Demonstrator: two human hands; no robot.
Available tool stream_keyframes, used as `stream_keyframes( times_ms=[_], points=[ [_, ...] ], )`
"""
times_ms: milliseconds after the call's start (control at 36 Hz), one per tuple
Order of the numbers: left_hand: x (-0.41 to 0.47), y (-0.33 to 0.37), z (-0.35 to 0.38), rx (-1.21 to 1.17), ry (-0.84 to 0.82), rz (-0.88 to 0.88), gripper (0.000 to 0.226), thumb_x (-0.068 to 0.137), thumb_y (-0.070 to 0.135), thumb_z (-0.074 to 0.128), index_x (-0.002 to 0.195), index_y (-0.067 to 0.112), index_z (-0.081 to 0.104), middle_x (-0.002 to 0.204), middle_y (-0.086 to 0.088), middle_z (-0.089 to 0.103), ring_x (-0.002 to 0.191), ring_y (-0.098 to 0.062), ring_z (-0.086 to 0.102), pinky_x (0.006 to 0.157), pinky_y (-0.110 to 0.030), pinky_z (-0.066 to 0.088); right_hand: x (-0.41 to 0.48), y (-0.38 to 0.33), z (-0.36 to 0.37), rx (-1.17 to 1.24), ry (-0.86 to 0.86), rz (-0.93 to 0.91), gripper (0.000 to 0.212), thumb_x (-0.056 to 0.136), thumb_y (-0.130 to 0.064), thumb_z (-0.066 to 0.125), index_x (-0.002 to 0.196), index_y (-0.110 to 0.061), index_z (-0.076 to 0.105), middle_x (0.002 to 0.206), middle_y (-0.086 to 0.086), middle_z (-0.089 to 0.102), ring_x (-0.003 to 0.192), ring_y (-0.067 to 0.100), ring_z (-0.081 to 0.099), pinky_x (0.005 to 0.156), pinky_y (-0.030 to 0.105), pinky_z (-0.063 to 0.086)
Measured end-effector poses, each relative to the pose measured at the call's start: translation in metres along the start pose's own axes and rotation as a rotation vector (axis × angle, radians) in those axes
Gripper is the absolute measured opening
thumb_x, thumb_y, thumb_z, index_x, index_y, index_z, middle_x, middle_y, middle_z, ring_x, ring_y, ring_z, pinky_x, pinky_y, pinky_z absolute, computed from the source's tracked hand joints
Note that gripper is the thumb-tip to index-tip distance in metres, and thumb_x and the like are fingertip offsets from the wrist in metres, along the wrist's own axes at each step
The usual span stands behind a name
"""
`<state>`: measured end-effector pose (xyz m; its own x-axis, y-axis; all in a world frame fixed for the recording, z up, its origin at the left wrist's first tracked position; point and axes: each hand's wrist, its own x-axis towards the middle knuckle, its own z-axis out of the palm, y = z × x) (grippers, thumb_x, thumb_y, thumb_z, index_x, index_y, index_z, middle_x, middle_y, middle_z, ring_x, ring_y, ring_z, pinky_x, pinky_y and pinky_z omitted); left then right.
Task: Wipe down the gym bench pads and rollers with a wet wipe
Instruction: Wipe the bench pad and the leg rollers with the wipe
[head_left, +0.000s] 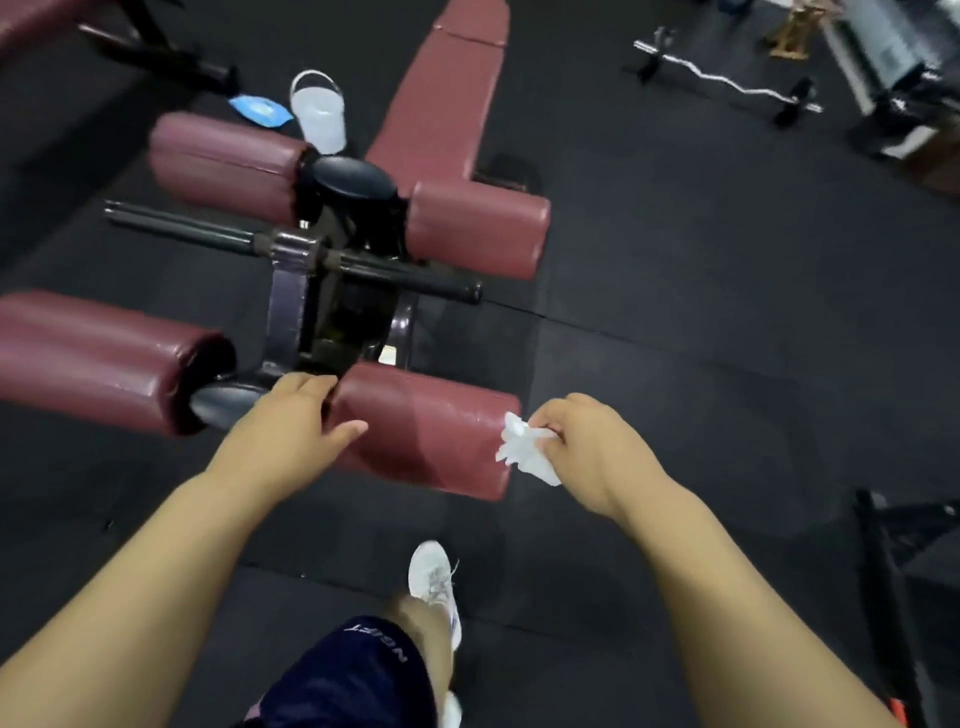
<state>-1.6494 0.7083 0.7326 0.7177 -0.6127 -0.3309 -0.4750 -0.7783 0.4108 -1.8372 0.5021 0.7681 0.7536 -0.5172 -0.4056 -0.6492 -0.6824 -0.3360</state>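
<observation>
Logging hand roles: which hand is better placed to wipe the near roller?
Right: the right hand pinches the wet wipe at the near roller, outer end; the left hand holds the inner end.

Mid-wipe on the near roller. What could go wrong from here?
The left hand grips the near roller at its inner end, next to the metal frame; if the roller spins, fingers could get pinched. The wipe is bunched in the right hand and meets only the outer end, so patches may be missed. The bucket on the floor could be kicked.
</observation>
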Motion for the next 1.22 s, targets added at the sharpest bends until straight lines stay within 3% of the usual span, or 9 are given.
stream_keyframes(
  times_ms=[167, 333, 611, 722, 833, 889, 1000, 1111, 1222],
  points=[
    [0.029, 0.009, 0.005, 0.007, 0.006, -0.098, 0.043, 0.087, 0.044, 0.059, 0.121, 0.019, 0.058, 0.113, -0.005, 0.058, 0.107, -0.024, 0.054, 0.088, -0.034, 0.045, 0.057, -0.014, -0.005, -0.054, -0.032, -0.226, 0.031, 0.096, -0.018, 0.044, 0.124, -0.026, 0.052, 0.112, -0.007, 0.047, 0.093, 0.018, 0.055, 0.081, 0.035, 0.047],
    [0.031, 0.009, 0.003, -0.201, 0.057, -0.261, 0.043, 0.078, 0.036, 0.073, 0.117, 0.024, 0.064, 0.111, 0.004, 0.067, 0.106, -0.013, 0.060, 0.093, -0.027, 0.045, 0.100, -0.037, -0.009, -0.190, -0.070, -0.470, 0.041, 0.093, -0.012, 0.047, 0.134, -0.021, 0.047, 0.119, -0.001, 0.046, 0.096, 0.022, 0.055, 0.081, 0.038, 0.048],
    [0.009, 0.013, 0.018, -0.342, 0.166, -0.430, 0.029, 0.084, 0.031, 0.069, 0.111, 0.022, 0.065, 0.110, 0.006, 0.065, 0.096, -0.005, 0.061, 0.088, -0.027, 0.049, 0.153, -0.084, 0.011, -0.171, -0.227, -0.807, 0.035, 0.094, -0.009, 0.044, 0.126, -0.018, 0.057, 0.116, 0.009, 0.047, 0.094, 0.023, 0.049, 0.082, 0.033, 0.044],
    [-0.002, 0.023, 0.030, -0.380, 0.241, -0.525, 0.033, 0.086, 0.031, 0.066, 0.117, 0.022, 0.063, 0.114, 0.006, 0.063, 0.102, -0.009, 0.059, 0.088, -0.026, 0.047, 0.170, -0.095, 0.015, -0.160, -0.240, -0.994, 0.034, 0.089, -0.006, 0.048, 0.118, -0.016, 0.061, 0.100, -0.001, 0.041, 0.089, 0.019, 0.048, 0.078, 0.033, 0.048],
    [-0.010, 0.039, 0.049, -0.424, 0.350, -0.630, 0.044, 0.086, 0.034, 0.064, 0.128, 0.023, 0.056, 0.123, 0.003, 0.058, 0.114, -0.016, 0.054, 0.097, -0.029, 0.043, 0.181, -0.110, 0.015, 0.057, -0.408, -0.859, 0.016, 0.090, -0.032, 0.053, 0.092, -0.018, 0.060, 0.085, -0.011, 0.043, 0.075, 0.009, 0.044, 0.075, 0.031, 0.044],
    [-0.011, 0.051, 0.059, -0.458, 0.428, -0.674, 0.048, 0.086, 0.033, 0.064, 0.132, 0.020, 0.054, 0.128, 0.002, 0.055, 0.119, -0.016, 0.050, 0.101, -0.024, 0.036, 0.182, -0.116, 0.013, 0.203, -0.495, -0.758, 0.027, 0.086, -0.040, 0.058, 0.074, -0.018, 0.046, 0.074, -0.009, 0.043, 0.068, 0.010, 0.043, 0.069, 0.032, 0.043],
    [-0.013, 0.074, 0.074, -0.519, 0.571, -0.779, 0.043, 0.088, 0.030, 0.063, 0.128, 0.018, 0.056, 0.128, 0.003, 0.052, 0.109, -0.014, 0.055, 0.095, -0.020, 0.037, 0.185, -0.119, 0.015, 0.201, -0.571, -0.836, 0.029, 0.086, -0.033, 0.060, 0.070, -0.018, 0.041, 0.073, -0.005, 0.042, 0.067, 0.014, 0.041, 0.065, 0.031, 0.041],
    [-0.019, 0.096, 0.087, -0.594, 0.610, -0.860, 0.035, 0.088, 0.028, 0.062, 0.123, 0.022, 0.060, 0.122, 0.007, 0.053, 0.094, -0.013, 0.060, 0.091, -0.026, 0.045, 0.187, -0.111, 0.019, 0.052, -0.569, -1.001, 0.022, 0.077, -0.036, 0.063, 0.073, -0.018, 0.050, 0.090, 0.011, 0.058, 0.093, 0.033, 0.062, 0.084, 0.051, 0.054],
    [-0.025, 0.111, 0.097, -0.615, 0.586, -0.863, 0.035, 0.089, 0.027, 0.061, 0.124, 0.021, 0.060, 0.122, 0.006, 0.055, 0.097, -0.012, 0.058, 0.094, -0.028, 0.045, 0.184, -0.112, 0.022, 0.031, -0.525, -1.117, 0.011, 0.087, -0.014, 0.057, 0.077, -0.011, 0.052, 0.093, 0.026, 0.066, 0.097, 0.023, 0.067, 0.086, 0.040, 0.055]
  ],
)
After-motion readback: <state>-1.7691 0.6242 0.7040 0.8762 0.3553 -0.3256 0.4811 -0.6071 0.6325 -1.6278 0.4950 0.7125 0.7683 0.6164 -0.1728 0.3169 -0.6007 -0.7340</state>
